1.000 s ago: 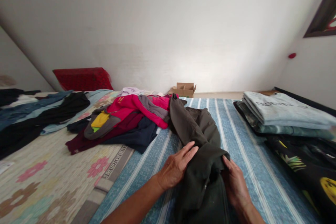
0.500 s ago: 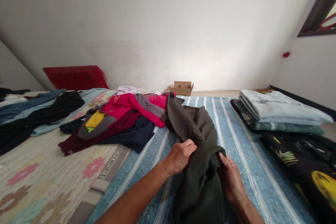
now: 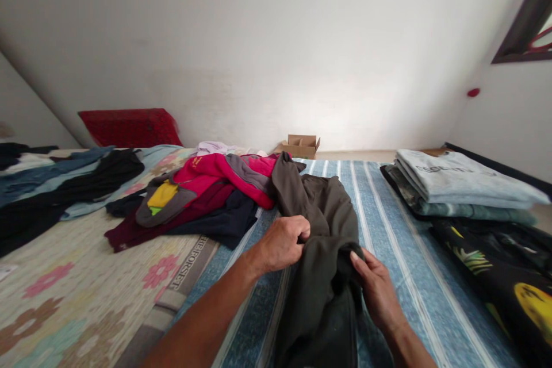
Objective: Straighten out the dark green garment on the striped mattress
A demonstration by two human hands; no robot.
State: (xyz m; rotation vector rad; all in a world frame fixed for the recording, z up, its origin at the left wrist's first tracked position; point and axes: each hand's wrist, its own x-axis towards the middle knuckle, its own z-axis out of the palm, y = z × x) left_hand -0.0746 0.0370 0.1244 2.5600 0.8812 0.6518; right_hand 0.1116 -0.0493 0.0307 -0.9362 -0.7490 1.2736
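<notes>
A dark olive garment (image 3: 317, 293) lies lengthwise across the blue striped sheet, bunched in the middle; whether it is a top or trousers I cannot tell. My left hand (image 3: 282, 243) is closed in a fist on its left edge. On the other side my right hand (image 3: 377, 284) pinches a fold of the cloth between thumb and fingers. One narrow tube of the garment stretches away to the far left and touches a pink and grey jacket (image 3: 207, 169). The end closest to me runs out of the frame.
Maroon and navy clothes lie under the jacket, and black and blue ones (image 3: 64, 190) at far left. Folded clothes (image 3: 457, 169) are stacked on the right, beside a black printed garment (image 3: 483, 259). A cardboard box (image 3: 302, 145) stands by the wall.
My left hand has moved slightly up and left with the cloth in it. My right hand's fingers have shifted a little left along the fold. The view has turned slightly.
</notes>
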